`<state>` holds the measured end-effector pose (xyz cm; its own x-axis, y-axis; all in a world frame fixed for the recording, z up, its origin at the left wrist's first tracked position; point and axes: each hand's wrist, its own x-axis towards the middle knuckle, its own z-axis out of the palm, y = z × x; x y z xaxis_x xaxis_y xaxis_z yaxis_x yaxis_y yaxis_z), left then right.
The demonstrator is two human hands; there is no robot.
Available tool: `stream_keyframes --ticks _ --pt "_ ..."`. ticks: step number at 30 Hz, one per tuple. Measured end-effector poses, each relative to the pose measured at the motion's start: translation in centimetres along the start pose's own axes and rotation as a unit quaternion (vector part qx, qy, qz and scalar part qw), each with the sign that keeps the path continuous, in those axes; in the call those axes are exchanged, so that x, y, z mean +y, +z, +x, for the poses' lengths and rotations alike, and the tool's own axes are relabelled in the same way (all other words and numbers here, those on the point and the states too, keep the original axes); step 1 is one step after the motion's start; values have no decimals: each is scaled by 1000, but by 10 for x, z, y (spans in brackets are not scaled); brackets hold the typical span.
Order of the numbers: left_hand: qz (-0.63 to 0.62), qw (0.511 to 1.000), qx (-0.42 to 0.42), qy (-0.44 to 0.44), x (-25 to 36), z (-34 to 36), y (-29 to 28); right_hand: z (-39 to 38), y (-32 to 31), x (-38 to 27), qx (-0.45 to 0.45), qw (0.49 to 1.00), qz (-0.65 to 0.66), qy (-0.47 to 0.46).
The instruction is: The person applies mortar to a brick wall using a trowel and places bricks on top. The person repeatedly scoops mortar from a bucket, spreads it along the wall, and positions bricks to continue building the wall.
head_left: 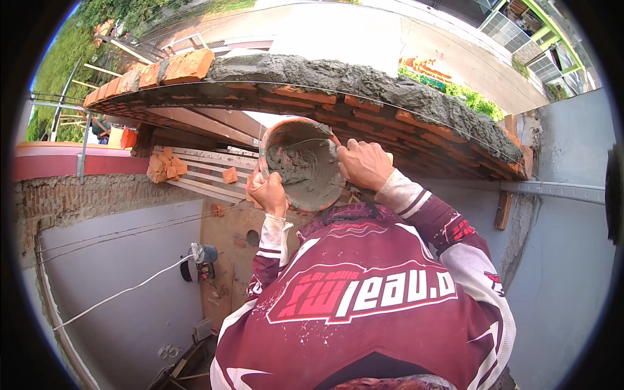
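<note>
The round, orange-brown bowl (264,149) of wet grey mortar (294,168) is held up near the curved orange-brick wall (422,123). The left hand (268,194) clamps its left rim; the right hand (365,164) curls around what seems a pale handle (390,158). Probably heavy, slippery-rimmed; best gripped firmly at opposite rims.

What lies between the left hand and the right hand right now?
In the head view, a round bowl holding grey mortar lies between the left hand at its left side and the right hand by its right edge.

Grey mortar (294,166), orange-rimmed bowl (264,148); maroon-and-white patterned shirt (351,338), orange bricks (186,65)
</note>
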<state>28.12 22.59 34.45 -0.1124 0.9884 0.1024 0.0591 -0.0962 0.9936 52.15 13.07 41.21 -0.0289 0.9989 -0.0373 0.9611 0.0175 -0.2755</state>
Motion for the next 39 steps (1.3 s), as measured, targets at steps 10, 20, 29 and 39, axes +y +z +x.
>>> stream_keyframes --ticks 10,20,29,39 --pt "14 999 32 39 25 11 -20 54 24 -61 69 995 -30 -63" --pt "78 987 49 131 41 20 -19 65 17 -61 103 989 -46 -92" --pt "124 973 12 192 55 14 -25 78 17 -58 -9 999 -6 -40" --pt "114 982 35 150 64 25 -66 64 27 -76 -96 961 218 -140"
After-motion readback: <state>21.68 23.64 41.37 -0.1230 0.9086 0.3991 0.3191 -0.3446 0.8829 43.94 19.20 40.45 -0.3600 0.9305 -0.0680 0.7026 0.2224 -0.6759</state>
